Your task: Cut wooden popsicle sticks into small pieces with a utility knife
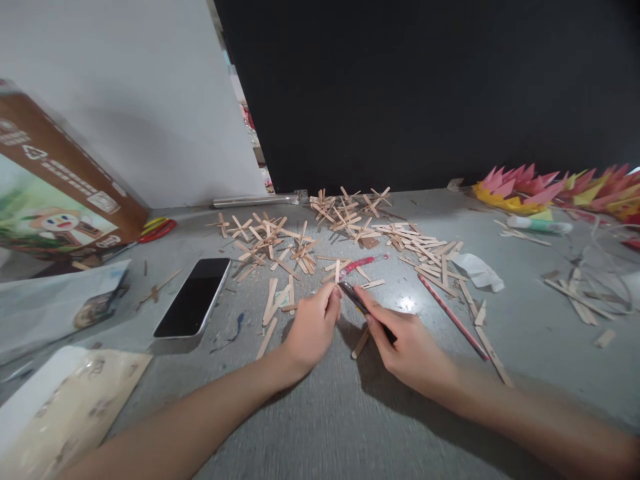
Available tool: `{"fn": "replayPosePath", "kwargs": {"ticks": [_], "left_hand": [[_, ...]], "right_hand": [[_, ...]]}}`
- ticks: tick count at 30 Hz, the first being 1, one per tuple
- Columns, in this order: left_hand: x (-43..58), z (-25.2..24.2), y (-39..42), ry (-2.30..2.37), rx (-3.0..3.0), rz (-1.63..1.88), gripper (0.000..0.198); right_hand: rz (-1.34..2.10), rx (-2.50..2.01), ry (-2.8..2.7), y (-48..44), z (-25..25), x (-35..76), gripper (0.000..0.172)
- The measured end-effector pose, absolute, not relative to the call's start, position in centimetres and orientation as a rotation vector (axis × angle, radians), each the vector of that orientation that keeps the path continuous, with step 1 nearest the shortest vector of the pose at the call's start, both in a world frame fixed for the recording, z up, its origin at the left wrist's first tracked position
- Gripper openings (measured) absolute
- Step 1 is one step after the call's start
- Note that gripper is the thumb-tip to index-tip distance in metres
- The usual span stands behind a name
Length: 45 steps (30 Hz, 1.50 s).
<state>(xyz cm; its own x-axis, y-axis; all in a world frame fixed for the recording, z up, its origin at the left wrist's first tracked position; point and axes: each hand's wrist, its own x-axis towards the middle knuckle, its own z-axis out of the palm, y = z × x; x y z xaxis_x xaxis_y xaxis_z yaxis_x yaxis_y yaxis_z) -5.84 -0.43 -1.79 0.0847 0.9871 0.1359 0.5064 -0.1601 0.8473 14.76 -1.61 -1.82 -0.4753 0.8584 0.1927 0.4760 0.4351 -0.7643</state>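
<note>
My left hand [311,328] is closed, pinching a wooden craft stick [337,270] that stands roughly upright above the fingertips. In my right hand [409,343] is a dark utility knife [354,299], its front end pointing at the stick and close to my left fingertips. Whether the blade touches the wood is too small to make out. A loose craft stick [360,343] lies on the grey table below the knife. Just beyond both hands is a red strip [365,263] among scattered sticks.
Crossed craft sticks [265,237] and a heap of loose sticks [420,247] lie ahead. A phone [194,298] is at left, near red-and-yellow scissors [157,229] and a brown box [60,180]. At right are a striped straw [453,317], a glue stick [540,225] and pink-yellow paper crafts [520,190].
</note>
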Motion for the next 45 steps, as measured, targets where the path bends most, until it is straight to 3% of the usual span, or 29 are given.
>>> {"fn": "replayPosePath", "kwargs": {"ticks": [8, 15, 26, 30, 33, 38, 45], "left_hand": [[-6.0, -1.4, -0.5, 1.435, 1.721, 0.97, 0.038], [-6.0, -1.5, -0.2, 1.426, 1.721, 1.02, 0.041], [-6.1, -2.0, 0.0, 1.478, 1.717, 1.043, 0.034], [-6.0, -2.0, 0.2, 1.432, 1.623, 1.038, 0.031], [-5.8, -2.0, 0.2, 1.339, 1.495, 1.042, 0.031], [-5.5, -1.5, -0.1, 1.144, 1.442, 0.939, 0.031], [-5.4, -0.8, -0.4, 1.148, 1.748, 0.745, 0.029]], "right_hand": [[1.261, -1.175, -1.79, -1.5, -1.4, 14.6, 0.056], [1.764, -1.045, -1.37, -0.6, -0.8, 14.7, 0.073], [2.211, -0.906, -0.855, 1.6, -0.4, 15.8, 0.064], [2.079, -0.889, -0.978, 1.9, 0.2, 15.9, 0.062], [1.71, -0.966, -1.286, 1.9, 0.5, 15.8, 0.06], [1.003, -1.101, -1.723, 1.8, -0.3, 15.4, 0.032], [0.986, -1.257, -1.738, 1.7, -1.0, 14.1, 0.028]]}}
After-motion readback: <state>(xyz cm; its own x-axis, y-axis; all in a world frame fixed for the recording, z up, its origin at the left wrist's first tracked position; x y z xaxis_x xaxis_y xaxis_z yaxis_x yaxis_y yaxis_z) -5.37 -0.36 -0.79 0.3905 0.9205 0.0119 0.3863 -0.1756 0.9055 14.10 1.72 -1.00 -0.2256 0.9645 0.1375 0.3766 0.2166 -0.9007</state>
